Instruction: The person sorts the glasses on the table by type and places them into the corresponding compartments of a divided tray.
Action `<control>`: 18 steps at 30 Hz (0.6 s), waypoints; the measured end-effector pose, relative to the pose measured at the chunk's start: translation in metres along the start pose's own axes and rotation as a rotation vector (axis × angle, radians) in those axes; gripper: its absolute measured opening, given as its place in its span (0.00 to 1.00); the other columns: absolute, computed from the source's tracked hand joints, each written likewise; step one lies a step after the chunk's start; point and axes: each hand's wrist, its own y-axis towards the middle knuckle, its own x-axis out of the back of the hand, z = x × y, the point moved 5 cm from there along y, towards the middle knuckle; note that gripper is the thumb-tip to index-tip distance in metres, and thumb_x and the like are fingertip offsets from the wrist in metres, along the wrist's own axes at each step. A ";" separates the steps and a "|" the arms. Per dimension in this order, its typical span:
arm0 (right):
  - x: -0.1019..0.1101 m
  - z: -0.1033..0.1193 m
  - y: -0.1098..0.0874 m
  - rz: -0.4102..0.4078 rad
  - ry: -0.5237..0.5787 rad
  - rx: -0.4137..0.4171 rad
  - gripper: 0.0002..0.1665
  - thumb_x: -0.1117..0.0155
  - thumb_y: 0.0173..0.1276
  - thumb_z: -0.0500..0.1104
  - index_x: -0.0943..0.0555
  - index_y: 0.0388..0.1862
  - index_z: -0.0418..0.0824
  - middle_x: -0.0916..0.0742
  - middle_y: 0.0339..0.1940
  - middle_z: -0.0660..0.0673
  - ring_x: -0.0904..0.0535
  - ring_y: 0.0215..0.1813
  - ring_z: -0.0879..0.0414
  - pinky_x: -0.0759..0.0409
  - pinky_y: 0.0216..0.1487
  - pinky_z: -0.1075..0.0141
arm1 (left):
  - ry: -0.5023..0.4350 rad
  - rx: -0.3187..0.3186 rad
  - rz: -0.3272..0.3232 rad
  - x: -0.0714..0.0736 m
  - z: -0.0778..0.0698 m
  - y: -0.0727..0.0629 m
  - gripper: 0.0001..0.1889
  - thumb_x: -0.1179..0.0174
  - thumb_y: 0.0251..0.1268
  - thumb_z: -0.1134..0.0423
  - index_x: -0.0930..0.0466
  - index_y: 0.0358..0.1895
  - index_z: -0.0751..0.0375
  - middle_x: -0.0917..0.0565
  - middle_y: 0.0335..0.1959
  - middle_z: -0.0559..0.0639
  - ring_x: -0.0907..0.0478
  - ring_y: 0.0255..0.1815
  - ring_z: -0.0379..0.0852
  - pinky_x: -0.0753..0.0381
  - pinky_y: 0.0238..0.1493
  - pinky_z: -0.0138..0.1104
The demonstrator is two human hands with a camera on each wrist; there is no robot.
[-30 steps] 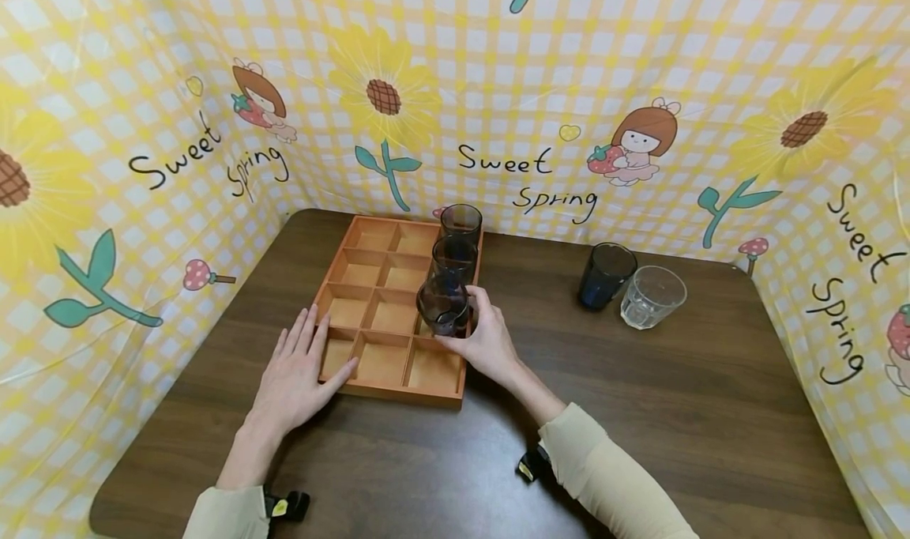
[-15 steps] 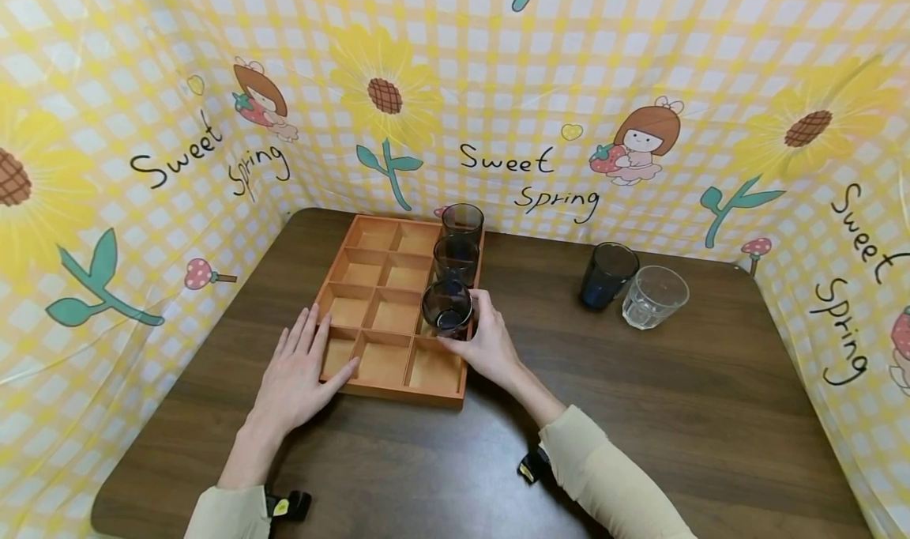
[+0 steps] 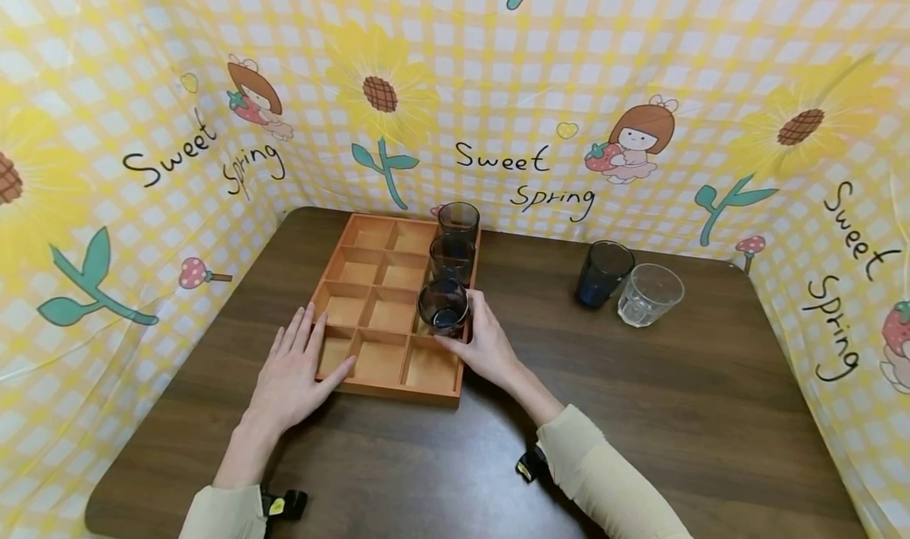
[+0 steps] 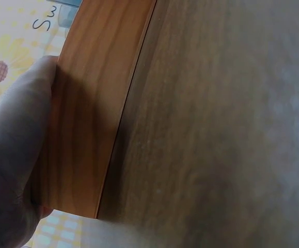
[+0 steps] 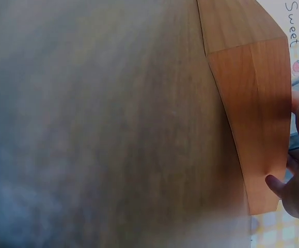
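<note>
Yellow checked cloth [image 3: 498,88] backs a brown table [image 3: 640,428]; lower left, the left hand [image 3: 287,373] angles up, thumb spread from straight fingers, touching the wooden tray [image 3: 398,393]; at centre, the right hand [image 3: 490,345], angled leftward, pinches a dark glass [image 3: 442,306] at the tray's right column

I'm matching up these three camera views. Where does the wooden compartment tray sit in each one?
Head: the wooden compartment tray is mostly left of centre.
Left wrist: its outer wall slants down the left half from the top edge.
Right wrist: its outer walls run down the right side, meeting at a corner.
Shared landmark: the yellow-checked backdrop.
</note>
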 end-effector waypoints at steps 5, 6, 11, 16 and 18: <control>-0.001 0.000 -0.001 0.028 -0.041 0.028 0.49 0.19 0.72 0.44 0.38 0.82 0.39 0.19 0.75 0.34 0.24 0.79 0.40 0.25 0.81 0.42 | -0.010 -0.004 -0.016 -0.001 0.000 0.000 0.54 0.44 0.80 0.31 0.54 0.91 0.64 0.56 0.94 0.66 0.58 0.94 0.67 0.54 0.90 0.66; -0.001 0.000 -0.001 0.030 -0.043 0.031 0.50 0.19 0.72 0.45 0.38 0.83 0.39 0.19 0.75 0.34 0.24 0.79 0.39 0.26 0.81 0.40 | -0.013 -0.004 -0.021 -0.001 0.000 0.000 0.53 0.43 0.80 0.32 0.53 0.91 0.64 0.55 0.94 0.66 0.57 0.94 0.67 0.53 0.90 0.66; -0.017 -0.036 0.003 -0.019 -0.103 0.052 0.52 0.20 0.73 0.56 0.38 0.85 0.46 0.20 0.76 0.39 0.25 0.79 0.43 0.24 0.80 0.42 | -0.012 -0.007 -0.035 -0.002 0.001 0.000 0.53 0.43 0.80 0.32 0.52 0.91 0.64 0.54 0.93 0.66 0.56 0.94 0.68 0.52 0.90 0.67; -0.022 -0.055 0.005 -0.121 -0.209 0.103 0.51 0.19 0.69 0.61 0.34 0.81 0.44 0.21 0.74 0.41 0.28 0.79 0.44 0.24 0.79 0.44 | -0.003 -0.013 -0.040 -0.002 0.001 0.001 0.53 0.42 0.79 0.32 0.51 0.91 0.64 0.54 0.93 0.67 0.55 0.94 0.68 0.51 0.89 0.67; -0.021 -0.056 0.005 -0.147 -0.226 0.120 0.50 0.19 0.69 0.62 0.32 0.79 0.43 0.20 0.72 0.42 0.28 0.78 0.44 0.23 0.78 0.43 | -0.002 -0.014 -0.041 -0.002 0.001 0.001 0.53 0.42 0.79 0.32 0.51 0.91 0.64 0.53 0.93 0.67 0.55 0.94 0.68 0.51 0.89 0.67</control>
